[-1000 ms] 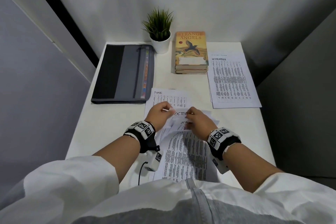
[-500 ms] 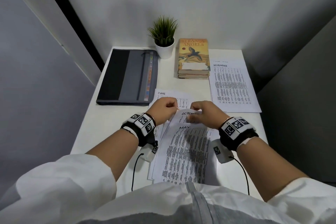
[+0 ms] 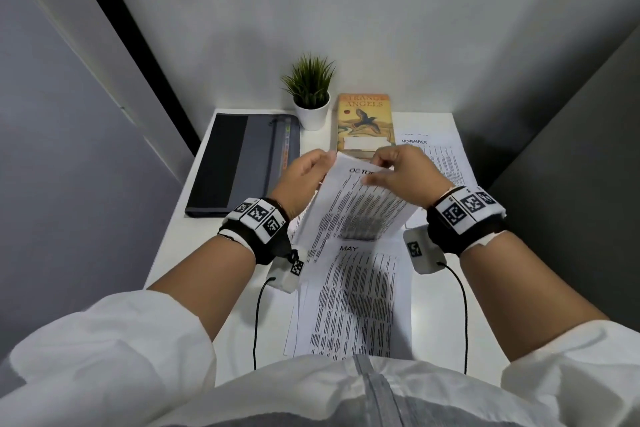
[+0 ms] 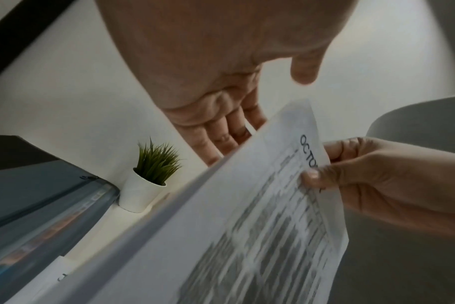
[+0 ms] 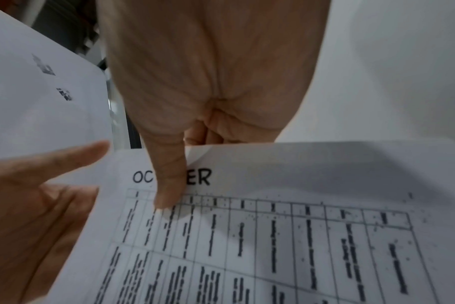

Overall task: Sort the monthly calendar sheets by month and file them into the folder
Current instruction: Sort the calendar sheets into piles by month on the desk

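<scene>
The right hand [image 3: 405, 177] pinches the top edge of the October sheet [image 3: 360, 204], thumb on the heading, lifting it off the table [image 3: 194, 229]. The left hand [image 3: 304, 180] lies with straight fingers behind the sheet's left edge. The May sheet [image 3: 360, 302] lies below at 6 o'clock, the folder [image 3: 239, 163] at 10, the November sheet [image 3: 440, 156] at 2.
</scene>
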`<control>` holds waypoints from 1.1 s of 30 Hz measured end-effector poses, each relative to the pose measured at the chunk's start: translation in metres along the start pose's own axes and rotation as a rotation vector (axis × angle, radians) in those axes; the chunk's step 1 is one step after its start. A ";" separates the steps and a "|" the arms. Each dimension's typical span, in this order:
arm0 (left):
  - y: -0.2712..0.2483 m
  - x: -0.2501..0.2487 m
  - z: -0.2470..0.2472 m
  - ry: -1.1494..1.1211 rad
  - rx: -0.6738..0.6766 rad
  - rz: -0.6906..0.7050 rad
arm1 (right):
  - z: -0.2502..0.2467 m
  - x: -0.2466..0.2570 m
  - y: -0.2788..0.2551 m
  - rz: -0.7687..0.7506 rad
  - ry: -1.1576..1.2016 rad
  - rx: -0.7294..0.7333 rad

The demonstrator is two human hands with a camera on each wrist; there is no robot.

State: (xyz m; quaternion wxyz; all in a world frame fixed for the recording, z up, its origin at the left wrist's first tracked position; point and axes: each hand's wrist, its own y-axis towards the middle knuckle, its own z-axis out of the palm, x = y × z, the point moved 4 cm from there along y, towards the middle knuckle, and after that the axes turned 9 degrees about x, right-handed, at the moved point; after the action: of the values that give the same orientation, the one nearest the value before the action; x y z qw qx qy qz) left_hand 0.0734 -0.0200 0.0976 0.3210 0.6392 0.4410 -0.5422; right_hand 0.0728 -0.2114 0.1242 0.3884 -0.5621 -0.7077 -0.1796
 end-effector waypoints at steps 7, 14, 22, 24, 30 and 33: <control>0.010 -0.017 -0.003 0.044 -0.235 0.118 | -0.047 0.048 0.010 -0.163 -0.084 -0.227; 0.029 -0.037 -0.030 -0.125 -0.423 0.165 | -0.077 -0.004 0.007 -0.137 0.312 -0.652; 0.053 0.000 -0.002 -0.041 -0.355 -0.005 | -0.017 -0.065 0.036 0.096 0.809 -0.443; 0.055 0.005 -0.002 0.008 -0.378 0.004 | -0.018 -0.067 0.041 0.045 0.861 -0.488; 0.053 0.048 0.005 0.020 -0.354 -0.077 | 0.010 -0.102 0.048 0.155 0.874 -0.457; 0.056 0.073 0.012 0.007 -0.329 -0.152 | 0.037 -0.127 0.052 0.317 0.894 -0.438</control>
State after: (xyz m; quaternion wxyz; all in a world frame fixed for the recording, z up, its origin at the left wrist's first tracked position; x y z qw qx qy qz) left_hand 0.1211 -0.0379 0.0200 0.3780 0.5447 0.5717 -0.4833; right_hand 0.1168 -0.2538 -0.0043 0.5485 -0.5988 -0.3249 -0.4849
